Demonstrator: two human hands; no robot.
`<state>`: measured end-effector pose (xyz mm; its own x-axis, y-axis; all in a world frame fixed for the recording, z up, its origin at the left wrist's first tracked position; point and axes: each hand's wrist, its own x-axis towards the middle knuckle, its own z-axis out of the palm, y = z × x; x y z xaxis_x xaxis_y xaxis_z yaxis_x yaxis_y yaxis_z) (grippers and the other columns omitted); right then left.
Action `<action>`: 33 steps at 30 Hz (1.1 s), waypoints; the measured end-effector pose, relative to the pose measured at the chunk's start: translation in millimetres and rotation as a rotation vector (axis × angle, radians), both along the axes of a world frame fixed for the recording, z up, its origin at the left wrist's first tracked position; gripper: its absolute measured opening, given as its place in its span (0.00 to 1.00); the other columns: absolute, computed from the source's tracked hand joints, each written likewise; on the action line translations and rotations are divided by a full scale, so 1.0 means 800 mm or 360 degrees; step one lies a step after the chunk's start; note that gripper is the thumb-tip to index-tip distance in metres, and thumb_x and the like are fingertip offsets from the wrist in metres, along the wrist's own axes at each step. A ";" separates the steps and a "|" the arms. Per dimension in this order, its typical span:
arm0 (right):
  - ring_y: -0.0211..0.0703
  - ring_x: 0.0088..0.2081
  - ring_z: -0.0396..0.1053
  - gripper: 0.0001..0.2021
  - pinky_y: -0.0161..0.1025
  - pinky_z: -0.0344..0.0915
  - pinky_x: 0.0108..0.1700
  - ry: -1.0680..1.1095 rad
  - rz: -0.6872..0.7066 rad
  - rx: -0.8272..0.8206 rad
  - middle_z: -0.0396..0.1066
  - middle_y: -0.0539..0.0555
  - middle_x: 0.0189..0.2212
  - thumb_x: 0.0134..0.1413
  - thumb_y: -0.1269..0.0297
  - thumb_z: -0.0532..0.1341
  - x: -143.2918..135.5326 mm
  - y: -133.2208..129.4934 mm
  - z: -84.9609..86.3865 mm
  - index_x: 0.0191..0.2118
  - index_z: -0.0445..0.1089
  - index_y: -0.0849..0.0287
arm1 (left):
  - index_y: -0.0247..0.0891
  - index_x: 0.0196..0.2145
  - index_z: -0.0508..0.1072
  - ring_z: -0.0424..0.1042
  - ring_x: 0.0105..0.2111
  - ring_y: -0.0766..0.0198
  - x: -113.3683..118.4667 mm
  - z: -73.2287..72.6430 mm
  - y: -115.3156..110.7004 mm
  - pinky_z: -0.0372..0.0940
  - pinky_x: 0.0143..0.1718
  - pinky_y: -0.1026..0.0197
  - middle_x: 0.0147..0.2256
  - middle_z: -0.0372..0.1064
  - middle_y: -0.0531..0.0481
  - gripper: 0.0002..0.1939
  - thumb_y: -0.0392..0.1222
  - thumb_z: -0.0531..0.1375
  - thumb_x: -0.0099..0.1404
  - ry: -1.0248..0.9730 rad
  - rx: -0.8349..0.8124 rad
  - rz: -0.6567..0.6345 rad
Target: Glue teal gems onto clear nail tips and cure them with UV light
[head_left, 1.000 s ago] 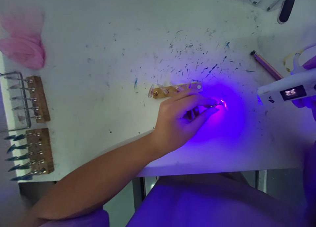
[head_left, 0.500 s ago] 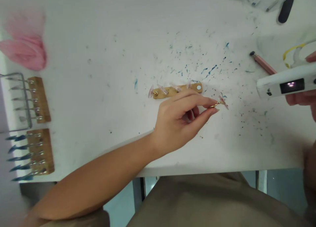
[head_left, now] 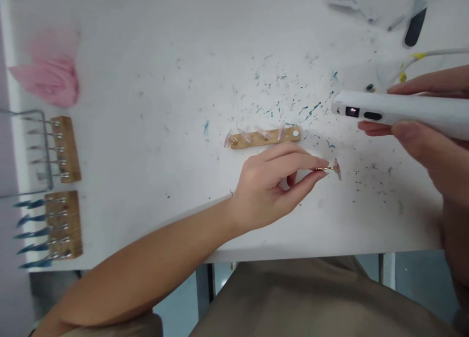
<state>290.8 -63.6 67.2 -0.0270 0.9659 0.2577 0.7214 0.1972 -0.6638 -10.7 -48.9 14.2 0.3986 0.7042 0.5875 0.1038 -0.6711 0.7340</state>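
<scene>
Between thumb and forefinger, my left hand [head_left: 271, 183] pinches a small gold stem that carries a clear pinkish nail tip [head_left: 337, 169] at its end. My right hand [head_left: 436, 146] is wrapped round a white handheld device [head_left: 403, 110] with a small lit window and a dark oval button. The device's end is above and to the right of the nail tip, apart from it. Just beyond my left hand lies a narrow wooden strip [head_left: 273, 136] bearing several clear pinkish nail tips on gold stems.
At the left, a wooden block [head_left: 71, 224] holds several blue nail tips, beside another block [head_left: 69, 151] and a metal frame [head_left: 47, 151]. A pink cloth [head_left: 54, 83] is behind them. A black-ended tool [head_left: 415, 29] lies upper right. Blue specks dot the white table [head_left: 146, 49].
My right hand has brought the white device left, closer to the nail tip, and its button now shows. My left hand has shifted slightly, and the nail tip is turned more upright.
</scene>
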 end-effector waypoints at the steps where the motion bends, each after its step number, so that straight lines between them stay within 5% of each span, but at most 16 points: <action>1: 0.38 0.60 0.86 0.31 0.40 0.85 0.74 -0.0024 0.0027 0.0006 0.82 0.55 0.55 0.78 0.35 0.75 -0.003 0.001 0.001 0.67 0.86 0.58 | 0.36 0.50 0.89 0.74 0.27 0.73 0.000 0.000 0.000 0.70 0.29 0.70 0.40 0.90 0.48 0.02 0.34 0.77 0.83 -0.0005 0.0006 -0.0004; 3: 0.34 0.61 0.84 0.29 0.37 0.85 0.71 -0.0145 0.0062 0.0051 0.81 0.55 0.58 0.80 0.39 0.74 -0.006 0.002 0.001 0.66 0.86 0.60 | 0.35 0.50 0.89 0.73 0.27 0.73 0.000 0.001 0.000 0.70 0.29 0.70 0.40 0.90 0.48 0.01 0.33 0.76 0.83 -0.0010 0.0016 -0.0006; 7: 0.29 0.54 0.82 0.33 0.27 0.77 0.50 -0.0469 0.0110 0.0105 0.80 0.58 0.61 0.86 0.33 0.66 -0.011 0.003 -0.009 0.65 0.85 0.62 | 0.35 0.50 0.89 0.74 0.28 0.73 -0.001 0.002 0.000 0.72 0.30 0.71 0.41 0.90 0.47 0.02 0.34 0.77 0.83 -0.0008 0.0027 -0.0004; 12: 0.27 0.48 0.80 0.25 0.30 0.76 0.48 -0.0676 0.0261 0.0335 0.82 0.52 0.55 0.89 0.42 0.63 -0.013 0.005 -0.027 0.63 0.83 0.61 | 0.36 0.50 0.89 0.74 0.27 0.73 0.000 0.002 0.000 0.72 0.30 0.72 0.40 0.90 0.47 0.03 0.33 0.77 0.82 -0.0031 0.0030 -0.0006; 17: 0.30 0.44 0.76 0.23 0.47 0.84 0.77 -0.0771 0.0336 0.0362 0.78 0.53 0.48 0.86 0.46 0.63 -0.010 0.013 -0.045 0.59 0.81 0.63 | 0.36 0.49 0.89 0.76 0.27 0.73 0.006 0.006 -0.009 0.75 0.31 0.73 0.39 0.89 0.48 0.02 0.33 0.77 0.82 -0.0151 -0.0048 0.0016; 21: 0.36 0.47 0.76 0.23 0.57 0.80 0.82 -0.0807 0.0380 0.0337 0.77 0.54 0.46 0.89 0.43 0.62 -0.009 0.016 -0.050 0.58 0.79 0.62 | 0.36 0.48 0.90 0.79 0.28 0.72 0.015 0.015 -0.027 0.76 0.27 0.74 0.41 0.91 0.46 0.02 0.32 0.77 0.82 -0.0253 -0.0349 0.0004; 26: 0.38 0.57 0.80 0.16 0.42 0.78 0.60 -0.0883 0.0400 0.0586 0.80 0.53 0.54 0.86 0.52 0.70 -0.023 0.006 -0.022 0.63 0.78 0.60 | 0.41 0.47 0.92 0.78 0.25 0.72 0.019 0.026 -0.042 0.78 0.25 0.70 0.42 0.93 0.48 0.02 0.36 0.77 0.83 -0.0459 -0.0877 -0.0015; 33: 0.17 0.55 0.79 0.11 0.24 0.77 0.58 -0.0004 0.0716 0.0229 0.80 0.45 0.58 0.80 0.68 0.74 -0.050 -0.010 0.004 0.61 0.83 0.54 | 0.43 0.44 0.89 0.74 0.20 0.75 0.018 0.039 -0.035 0.73 0.18 0.71 0.39 0.89 0.55 0.11 0.40 0.86 0.73 -0.0649 -0.1392 0.0040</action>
<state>251.0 -71.3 70.8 -0.4353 0.8127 0.3874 0.5448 0.5804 -0.6053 3.7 -77.3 45.6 0.2585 0.9642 -0.0590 -0.2630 0.1291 0.9561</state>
